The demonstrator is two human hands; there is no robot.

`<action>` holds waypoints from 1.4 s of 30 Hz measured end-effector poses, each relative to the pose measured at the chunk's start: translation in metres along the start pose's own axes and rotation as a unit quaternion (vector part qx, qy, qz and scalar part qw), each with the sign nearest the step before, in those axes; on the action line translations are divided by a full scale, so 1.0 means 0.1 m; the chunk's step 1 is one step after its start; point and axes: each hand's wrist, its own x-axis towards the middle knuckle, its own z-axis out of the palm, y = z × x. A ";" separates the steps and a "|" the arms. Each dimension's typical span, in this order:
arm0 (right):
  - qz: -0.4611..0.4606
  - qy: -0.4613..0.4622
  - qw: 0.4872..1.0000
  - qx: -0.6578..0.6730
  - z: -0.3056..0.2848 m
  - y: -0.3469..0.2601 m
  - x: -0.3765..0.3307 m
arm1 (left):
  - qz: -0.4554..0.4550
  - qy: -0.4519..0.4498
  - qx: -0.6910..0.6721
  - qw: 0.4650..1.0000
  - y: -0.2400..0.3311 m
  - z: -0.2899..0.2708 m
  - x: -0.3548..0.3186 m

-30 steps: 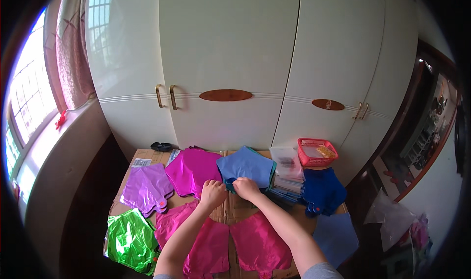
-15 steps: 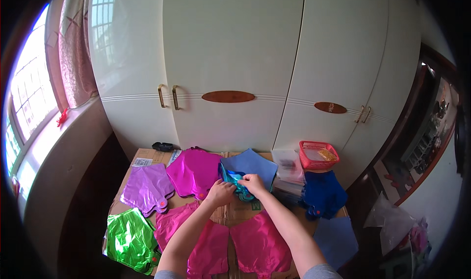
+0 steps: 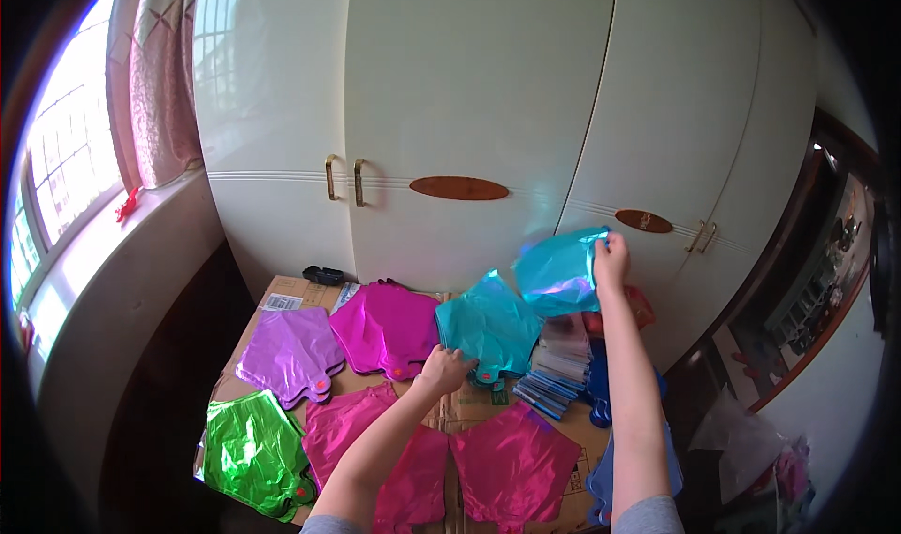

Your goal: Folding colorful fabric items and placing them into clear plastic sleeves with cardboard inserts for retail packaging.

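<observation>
In my right hand (image 3: 612, 260), raised at the right, a shiny teal flat foil balloon (image 3: 560, 273) is pinched by its edge and hangs to the left of the fingers. My left hand (image 3: 444, 369) is closed at the lower left edge of a stack of teal foil balloons (image 3: 490, 326) lying on the cardboard (image 3: 324, 301). Left of that stack sits a magenta stack (image 3: 387, 328). A pile of clear plastic packets (image 3: 563, 348) lies to its right, with blue-edged ones (image 3: 546, 395) fanned in front.
Lilac (image 3: 289, 351), green (image 3: 251, 450) and pink foil balloons (image 3: 514, 464) cover the left and near cardboard. My right arm partly hides dark blue ones (image 3: 601, 384) and a red basket (image 3: 640, 307). A white cupboard (image 3: 469, 83) rises behind.
My right hand has lifted a teal foil balloon off the stack, up and to the right. Teal now shows where blue-grey lay on top. My left hand has stayed by the stack's edge.
</observation>
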 end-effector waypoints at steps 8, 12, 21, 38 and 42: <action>-0.404 0.026 0.914 0.021 0.29 -1.56 -0.35 | -0.034 -0.032 -0.052 0.998 0.00 -0.16 -0.09; -0.552 -0.042 0.833 -0.001 0.86 -1.90 -1.03 | -0.085 0.054 -0.051 0.994 -0.22 -0.18 -0.36; -0.582 -0.374 0.722 -0.008 1.78 -1.28 -2.88 | -0.221 0.056 -0.022 0.973 -1.09 -0.32 -1.48; -0.198 -0.522 0.829 0.012 1.79 -1.37 -3.27 | -0.222 0.147 -0.083 0.960 -1.17 -0.18 -1.73; -0.094 -0.525 0.843 0.063 1.83 -1.27 -3.20 | -0.193 0.179 -0.126 0.957 -1.12 -0.20 -1.62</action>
